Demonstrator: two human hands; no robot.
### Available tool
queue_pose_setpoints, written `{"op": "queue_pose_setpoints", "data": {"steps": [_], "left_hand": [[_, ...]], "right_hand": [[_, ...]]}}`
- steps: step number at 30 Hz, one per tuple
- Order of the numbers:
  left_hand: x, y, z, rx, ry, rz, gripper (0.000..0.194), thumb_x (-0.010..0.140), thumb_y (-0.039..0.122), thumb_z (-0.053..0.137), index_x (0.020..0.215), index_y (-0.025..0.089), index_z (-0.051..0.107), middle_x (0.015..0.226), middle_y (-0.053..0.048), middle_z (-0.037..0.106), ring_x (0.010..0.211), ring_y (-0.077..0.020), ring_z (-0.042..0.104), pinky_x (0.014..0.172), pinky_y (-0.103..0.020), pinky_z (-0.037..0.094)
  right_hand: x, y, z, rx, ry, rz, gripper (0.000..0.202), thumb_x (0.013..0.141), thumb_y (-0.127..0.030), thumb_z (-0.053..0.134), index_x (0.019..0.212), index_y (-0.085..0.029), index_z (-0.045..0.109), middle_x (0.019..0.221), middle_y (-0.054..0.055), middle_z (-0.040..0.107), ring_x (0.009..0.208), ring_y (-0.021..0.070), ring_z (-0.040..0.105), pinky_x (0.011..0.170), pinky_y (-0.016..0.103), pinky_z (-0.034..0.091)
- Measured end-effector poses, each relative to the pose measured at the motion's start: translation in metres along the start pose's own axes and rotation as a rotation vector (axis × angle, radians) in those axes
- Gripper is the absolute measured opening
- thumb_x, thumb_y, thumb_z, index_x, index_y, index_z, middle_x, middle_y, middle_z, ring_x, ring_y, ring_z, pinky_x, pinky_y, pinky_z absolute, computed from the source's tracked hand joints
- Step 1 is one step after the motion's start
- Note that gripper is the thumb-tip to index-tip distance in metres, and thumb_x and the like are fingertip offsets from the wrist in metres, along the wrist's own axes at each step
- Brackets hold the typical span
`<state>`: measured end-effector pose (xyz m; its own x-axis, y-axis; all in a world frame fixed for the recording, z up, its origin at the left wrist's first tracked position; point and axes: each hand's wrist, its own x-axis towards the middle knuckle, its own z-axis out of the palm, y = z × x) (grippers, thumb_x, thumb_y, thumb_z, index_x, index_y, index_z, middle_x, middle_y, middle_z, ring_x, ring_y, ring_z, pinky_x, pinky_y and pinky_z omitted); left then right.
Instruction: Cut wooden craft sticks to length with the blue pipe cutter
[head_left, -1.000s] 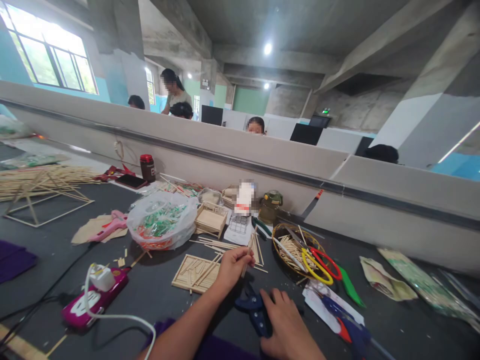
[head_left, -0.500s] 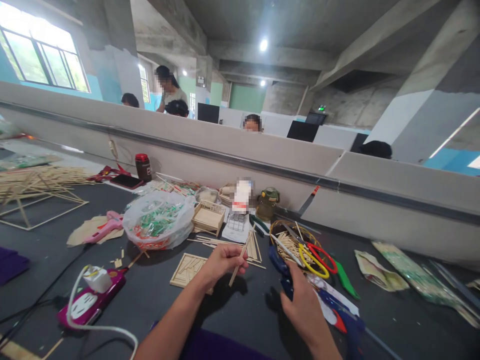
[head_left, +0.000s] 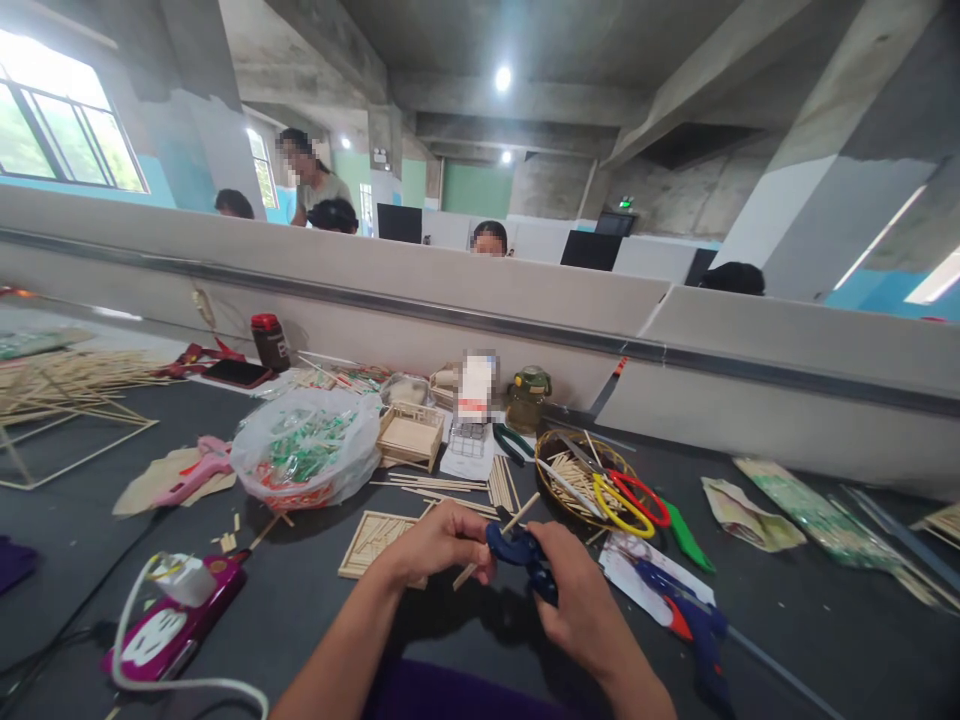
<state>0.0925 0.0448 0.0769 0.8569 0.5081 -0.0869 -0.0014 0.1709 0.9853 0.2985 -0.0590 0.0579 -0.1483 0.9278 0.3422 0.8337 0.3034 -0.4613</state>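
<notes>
My left hand [head_left: 444, 545] pinches a thin wooden stick [head_left: 523, 511] that slants up to the right, with its lower end showing beneath the fingers. Closed round a dark blue hand tool [head_left: 517, 548], my right hand [head_left: 574, 575] holds the tool's head against the stick, near my left fingertips. How the tool's jaws meet the stick is too small to tell. A square wooden frame with short sticks in it [head_left: 375, 540] lies just left of my left hand. Behind the hands are loose sticks [head_left: 435, 484] and a round basket of sticks [head_left: 547, 452].
Scissors with yellow handles [head_left: 621, 508] and red handles lie over the basket. A blue glue gun [head_left: 701, 630] is at the right. On the left are a plastic bag [head_left: 247, 450], a pink glue gun [head_left: 196, 470] and a magenta power strip [head_left: 176, 625]. People sit beyond the partition.
My right hand has brought the blue tool left, to the stick in my left hand. The stick is now tilted further to the right. The view has shifted slightly.
</notes>
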Motion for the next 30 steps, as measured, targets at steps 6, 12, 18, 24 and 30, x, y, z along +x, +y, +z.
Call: {"op": "queue_pose_setpoints", "data": {"steps": [6,12,18,24,30], "left_hand": [[-0.002,0.000,-0.003,0.003,-0.007,-0.013,0.014,0.069,0.028,0.072,0.071,0.014,0.071,0.067,-0.003,0.069,0.059,-0.0132,0.062,0.063,-0.024,0.049],[-0.002,0.000,-0.003,-0.021,-0.018,-0.044,0.016,0.067,0.029,0.074,0.070,0.013,0.071,0.067,-0.004,0.070,0.058,-0.0135,0.063,0.062,-0.024,0.050],[-0.003,0.000,-0.004,-0.039,-0.045,-0.063,0.015,0.067,0.026,0.073,0.068,0.012,0.069,0.066,-0.003,0.069,0.056,-0.0117,0.062,0.057,-0.021,0.048],[0.000,0.001,0.000,-0.042,-0.038,-0.103,0.012,0.063,0.023,0.073,0.066,0.012,0.067,0.062,-0.002,0.068,0.055,-0.0118,0.062,0.058,-0.022,0.049],[0.002,0.001,0.000,0.009,0.012,-0.088,0.008,0.063,0.019,0.070,0.065,0.011,0.069,0.061,-0.002,0.068,0.054,-0.0111,0.061,0.058,-0.022,0.049]], "right_hand": [[0.003,-0.006,0.001,0.020,-0.057,0.008,0.054,0.069,-0.011,0.049,0.123,-0.021,0.048,0.114,0.009,0.056,0.106,0.0253,0.052,0.095,0.040,0.040],[0.004,-0.008,0.003,0.045,-0.072,0.003,0.054,0.067,-0.009,0.049,0.120,-0.020,0.049,0.112,0.009,0.056,0.106,0.0250,0.051,0.096,0.039,0.039],[0.003,-0.009,0.001,0.053,-0.068,0.029,0.058,0.065,-0.008,0.048,0.121,-0.021,0.048,0.114,0.009,0.055,0.108,0.0247,0.050,0.097,0.038,0.039],[0.004,-0.010,0.000,0.041,-0.079,0.032,0.059,0.063,-0.006,0.048,0.120,-0.021,0.049,0.116,0.009,0.055,0.110,0.0244,0.050,0.099,0.039,0.038],[0.002,-0.009,0.004,0.047,-0.068,0.021,0.063,0.065,-0.005,0.048,0.126,-0.021,0.045,0.118,0.009,0.054,0.112,0.0258,0.049,0.100,0.042,0.037]]}}
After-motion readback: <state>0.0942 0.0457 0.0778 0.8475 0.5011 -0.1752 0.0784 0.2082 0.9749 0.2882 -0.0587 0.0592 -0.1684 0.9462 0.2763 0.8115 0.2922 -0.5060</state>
